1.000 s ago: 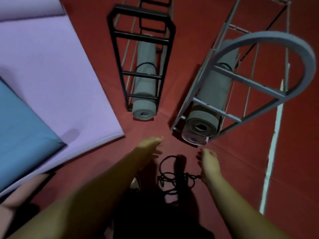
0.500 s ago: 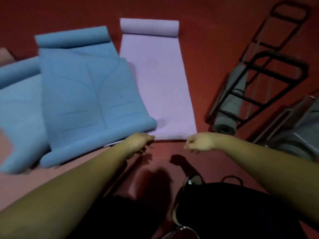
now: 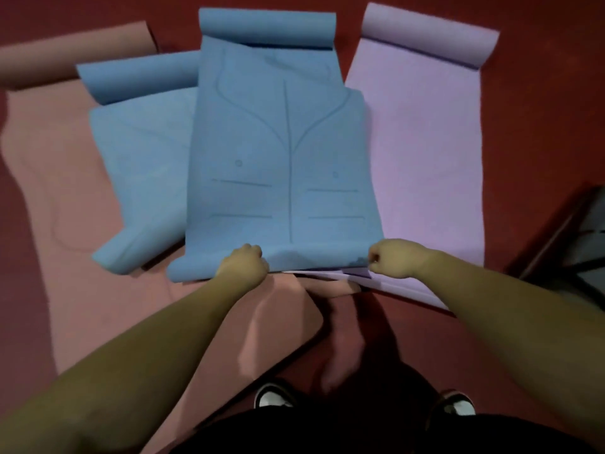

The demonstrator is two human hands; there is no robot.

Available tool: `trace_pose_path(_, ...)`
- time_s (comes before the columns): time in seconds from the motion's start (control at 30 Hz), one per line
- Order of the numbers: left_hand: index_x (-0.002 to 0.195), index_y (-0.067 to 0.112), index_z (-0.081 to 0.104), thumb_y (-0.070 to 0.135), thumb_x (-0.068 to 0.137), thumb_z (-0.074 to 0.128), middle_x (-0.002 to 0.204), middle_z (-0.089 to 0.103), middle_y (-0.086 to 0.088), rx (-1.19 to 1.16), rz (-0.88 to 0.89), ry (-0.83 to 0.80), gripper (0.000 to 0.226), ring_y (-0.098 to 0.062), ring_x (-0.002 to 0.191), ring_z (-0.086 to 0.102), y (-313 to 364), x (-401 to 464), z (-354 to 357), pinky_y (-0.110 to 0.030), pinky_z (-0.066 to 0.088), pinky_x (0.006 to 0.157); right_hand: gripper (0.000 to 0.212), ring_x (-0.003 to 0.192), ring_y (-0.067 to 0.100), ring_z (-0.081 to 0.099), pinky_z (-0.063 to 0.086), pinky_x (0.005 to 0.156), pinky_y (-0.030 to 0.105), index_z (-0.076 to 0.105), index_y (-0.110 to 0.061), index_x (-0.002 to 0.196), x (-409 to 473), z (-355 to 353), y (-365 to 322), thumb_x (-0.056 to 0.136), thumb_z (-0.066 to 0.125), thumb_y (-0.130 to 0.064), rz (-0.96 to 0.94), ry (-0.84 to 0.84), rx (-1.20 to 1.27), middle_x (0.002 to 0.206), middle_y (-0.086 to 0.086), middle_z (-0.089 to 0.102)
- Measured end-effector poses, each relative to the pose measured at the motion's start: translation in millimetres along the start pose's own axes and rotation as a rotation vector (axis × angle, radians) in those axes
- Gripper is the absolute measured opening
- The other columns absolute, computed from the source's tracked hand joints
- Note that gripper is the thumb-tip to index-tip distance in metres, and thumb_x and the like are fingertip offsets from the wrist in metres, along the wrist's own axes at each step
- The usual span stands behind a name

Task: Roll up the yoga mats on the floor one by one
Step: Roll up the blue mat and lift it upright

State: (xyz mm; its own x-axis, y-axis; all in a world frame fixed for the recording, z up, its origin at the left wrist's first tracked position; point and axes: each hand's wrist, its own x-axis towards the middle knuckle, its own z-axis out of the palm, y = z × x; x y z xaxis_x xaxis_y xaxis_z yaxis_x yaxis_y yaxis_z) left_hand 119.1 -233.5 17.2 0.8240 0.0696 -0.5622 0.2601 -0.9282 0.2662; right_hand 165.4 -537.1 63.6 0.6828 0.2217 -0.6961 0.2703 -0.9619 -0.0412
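Blue yoga mat with line markings point(image 3: 281, 165): lies topmost in the middle of the spread, far end curled into a roll, near edge lifted slightly off the floor. Left hand point(image 3: 244, 262): fingers curled over that near edge, left of centre. Right hand point(image 3: 394, 258): closed in a fist, pinching the same edge at its right corner.

Second blue mat point(image 3: 144, 158): to the left, partly under the first, both ends curled. Lilac mat point(image 3: 429, 152): to the right, flat, far end rolled, its near corner tucked beneath the marked mat. Pink mat point(image 3: 62, 178): lowest layer on the left, reaching toward the person's feet.

Floor point(image 3: 537, 109): dark red, dimly lit. Dark metal frame point(image 3: 563, 244): at the right border, only partly in view. Two dark shoes with white toes point(image 3: 273, 396): bottom of the view.
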Motion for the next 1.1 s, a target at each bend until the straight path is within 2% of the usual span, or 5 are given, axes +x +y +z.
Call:
trace_pose_path(0.2, 0.139, 0.017, 0.040, 0.048, 0.091, 0.058, 0.142, 0.044, -0.002, 0.155, 0.073, 0.091, 0.061, -0.024, 0.134, 0.038, -32.4, 56.2, 28.6, -0.041, 0.028, 0.109, 0.073, 0.137, 0.027, 0.037, 0.033, 0.112, 0.039, 0.034, -0.025, 0.149, 80.0, 40.2, -23.8, 0.086, 0.065, -0.046, -0.076, 0.088, -0.041, 0.152, 0.006, 0.035)
trace_pose_path(0.37, 0.134, 0.020, 0.040, 0.061, 0.084, 0.062, 0.134, 0.047, -0.001, 0.266, 0.055, -0.006, 0.068, -0.027, 0.127, 0.042, -46.9, 77.9, 48.5, -0.042, 0.031, 0.105, 0.099, 0.149, 0.022, 0.014, 0.016, 0.117, 0.042, 0.004, -0.023, 0.158, 114.4, 62.3, -36.3, 0.085, 0.063, -0.055, -0.077, 0.108, -0.100, 0.163, 0.004, 0.012)
trace_pose_path(0.57, 0.119, 0.015, 0.051, 0.048, 0.101, 0.042, 0.127, 0.052, -0.007, 0.233, 0.062, 0.035, 0.039, -0.029, 0.121, 0.044, -62.8, 64.6, 67.2, -0.040, 0.031, 0.100, 0.046, 0.124, 0.026, 0.047, 0.033, 0.101, 0.037, 0.041, -0.023, 0.142, 122.4, 92.2, -39.5, 0.097, 0.048, -0.029, -0.058, 0.093, -0.161, 0.134, 0.004, 0.048)
trace_pose_path(0.73, 0.113, 0.016, 0.051, 0.050, 0.101, 0.040, 0.121, 0.054, -0.006, 0.240, 0.148, 0.088, 0.038, -0.027, 0.115, 0.047, -51.5, 26.6, 59.7, -0.038, 0.032, 0.097, 0.038, 0.121, 0.025, 0.047, 0.040, 0.098, 0.036, 0.048, -0.020, 0.136, 86.8, 86.0, -23.8, 0.098, 0.048, -0.022, -0.123, 0.163, -0.090, 0.130, 0.004, 0.050)
trace_pose_path(1.1, 0.113, 0.014, 0.055, 0.056, 0.102, 0.024, 0.120, 0.060, -0.010, 0.209, 0.131, 0.294, 0.053, -0.032, 0.115, 0.053, 12.7, -121.6, -54.2, -0.041, 0.042, 0.096, 0.027, 0.113, 0.025, 0.050, 0.036, 0.091, 0.033, 0.051, -0.016, 0.102, -89.9, -15.3, -21.5, 0.093, 0.050, -0.042, -0.139, 0.449, -0.098, 0.115, 0.004, 0.056)
